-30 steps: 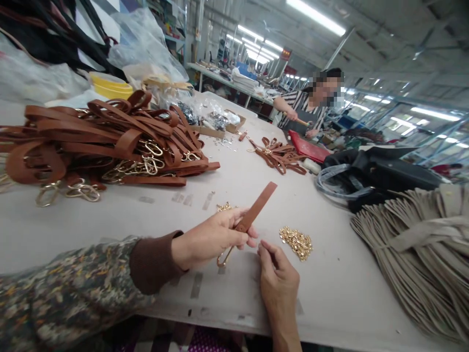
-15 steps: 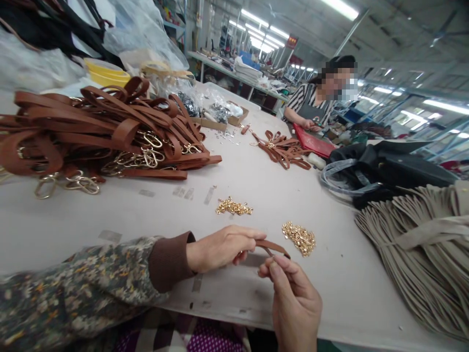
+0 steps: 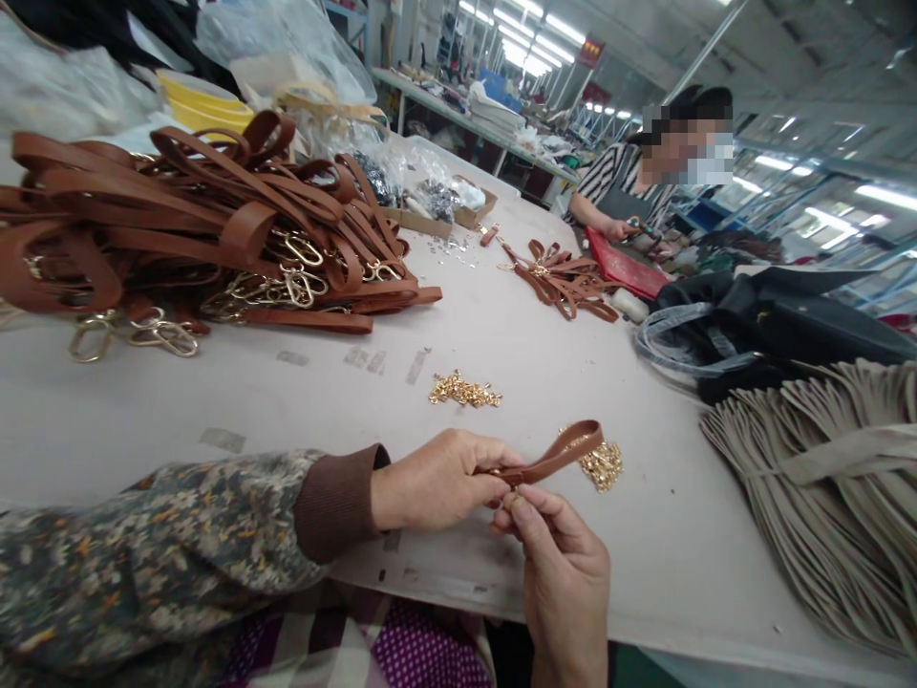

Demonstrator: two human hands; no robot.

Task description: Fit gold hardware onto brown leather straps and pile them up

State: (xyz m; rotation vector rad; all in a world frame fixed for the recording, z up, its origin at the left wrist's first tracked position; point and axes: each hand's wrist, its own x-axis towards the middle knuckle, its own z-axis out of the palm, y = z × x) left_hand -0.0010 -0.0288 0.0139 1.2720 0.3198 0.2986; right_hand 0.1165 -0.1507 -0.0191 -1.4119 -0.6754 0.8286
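Above the near part of the table, my left hand (image 3: 437,480) is closed on a brown leather strap (image 3: 563,457) whose looped end sticks out to the right. My right hand (image 3: 563,564) is pinched just below the strap, its fingertips close against it near my left thumb. Whatever small piece those fingertips hold is mostly hidden. Behind the loop lies a pile of small gold metal fittings (image 3: 603,466), partly covered by it. A second gold pile of fittings (image 3: 464,390) rests farther back, beyond my left hand.
A big heap of brown straps (image 3: 236,229) with gold clasps covers the left side. Farther back are a smaller strap bunch (image 3: 559,272) and an open cardboard box (image 3: 422,225). Grey strips (image 3: 809,487) and black bags (image 3: 788,320) lie right. A co-worker (image 3: 630,191) sits across.
The strap's loop has been raised and now shows as an open loop. My right hand has moved left and up, closer to my left hand, with its fingertips at the strap.
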